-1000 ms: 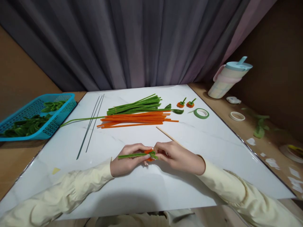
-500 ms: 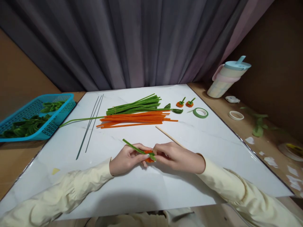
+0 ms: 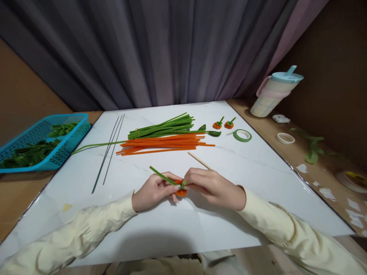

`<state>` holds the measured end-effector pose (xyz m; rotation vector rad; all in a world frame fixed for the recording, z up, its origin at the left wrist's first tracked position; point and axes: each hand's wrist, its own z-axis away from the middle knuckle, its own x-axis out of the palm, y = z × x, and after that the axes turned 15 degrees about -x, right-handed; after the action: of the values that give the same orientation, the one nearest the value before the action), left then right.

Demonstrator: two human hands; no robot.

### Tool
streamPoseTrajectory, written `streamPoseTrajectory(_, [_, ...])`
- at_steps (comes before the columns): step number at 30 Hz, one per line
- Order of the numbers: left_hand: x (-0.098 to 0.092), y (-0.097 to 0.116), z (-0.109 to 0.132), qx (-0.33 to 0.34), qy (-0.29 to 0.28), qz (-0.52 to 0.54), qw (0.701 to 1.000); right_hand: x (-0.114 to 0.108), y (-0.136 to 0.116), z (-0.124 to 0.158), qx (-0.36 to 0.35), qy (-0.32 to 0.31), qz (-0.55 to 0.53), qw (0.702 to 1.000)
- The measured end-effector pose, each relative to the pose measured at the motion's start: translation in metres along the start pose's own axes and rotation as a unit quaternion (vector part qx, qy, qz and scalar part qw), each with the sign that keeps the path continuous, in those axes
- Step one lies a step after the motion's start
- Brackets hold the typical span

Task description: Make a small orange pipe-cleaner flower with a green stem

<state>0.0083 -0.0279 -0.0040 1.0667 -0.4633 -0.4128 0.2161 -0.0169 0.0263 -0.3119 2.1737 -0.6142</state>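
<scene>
Between my hands, low over the white table, is a small orange pipe-cleaner pumpkin (image 3: 180, 193) with green pipe cleaner on its top. My left hand (image 3: 154, 191) pinches it from the left, thumb on top; a straight green pipe-cleaner end (image 3: 159, 173) sticks out up and left past that thumb. My right hand (image 3: 213, 187) is closed at the pumpkin's right side, its fingertips at the green loop; their exact hold is partly hidden. Beyond my right hand a wooden stick (image 3: 197, 159) lies partly covered by it.
Bundles of green pipe cleaners (image 3: 163, 128) and orange pipe cleaners (image 3: 163, 144) lie mid-table. Two finished pumpkins (image 3: 217, 125) and green tape (image 3: 242, 135) are at right. Thin wires (image 3: 107, 160) lie left, beside a blue basket (image 3: 83, 124). A tumbler (image 3: 272, 95) stands back right.
My right fingers have shifted slightly up at the pumpkin, and the green piece on top now stands up instead of lying flat. More of the orange shows. My left hand has hardly moved.
</scene>
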Motion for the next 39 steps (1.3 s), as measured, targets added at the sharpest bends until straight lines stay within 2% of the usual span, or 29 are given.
streamPoseTrajectory(4, [0.000,-0.001,0.000,0.002,-0.006,-0.009,1.000,0.005,-0.001,-0.002,0.007,0.026,-0.001,1.000])
streamPoseTrajectory(8, [0.000,-0.001,0.000,0.006,-0.004,-0.005,1.000,0.005,0.000,-0.003,0.065,0.043,-0.001,0.997])
streamPoseTrajectory(14, [0.001,-0.002,0.001,0.015,-0.009,-0.002,1.000,-0.007,0.002,-0.001,0.117,-0.035,-0.032,0.992])
streamPoseTrajectory(18, [0.002,-0.006,0.002,0.050,0.010,-0.034,0.998,-0.007,0.002,0.000,0.124,-0.049,-0.030,0.991])
streamPoseTrajectory(24, [0.004,-0.006,0.004,0.130,0.048,-0.116,0.984,0.005,-0.002,-0.001,0.143,0.010,-0.010,0.990])
streamPoseTrajectory(28, [0.004,-0.003,0.004,0.149,0.055,-0.146,0.976,0.008,-0.005,-0.003,0.168,0.035,-0.009,0.985])
streamPoseTrajectory(33, [0.003,-0.005,0.005,0.115,0.037,-0.127,0.985,0.009,-0.007,-0.004,0.189,0.035,-0.010,0.981])
streamPoseTrajectory(39, [0.008,0.000,0.006,0.003,0.012,-0.009,1.000,0.011,-0.010,-0.004,0.108,0.092,0.014,0.990])
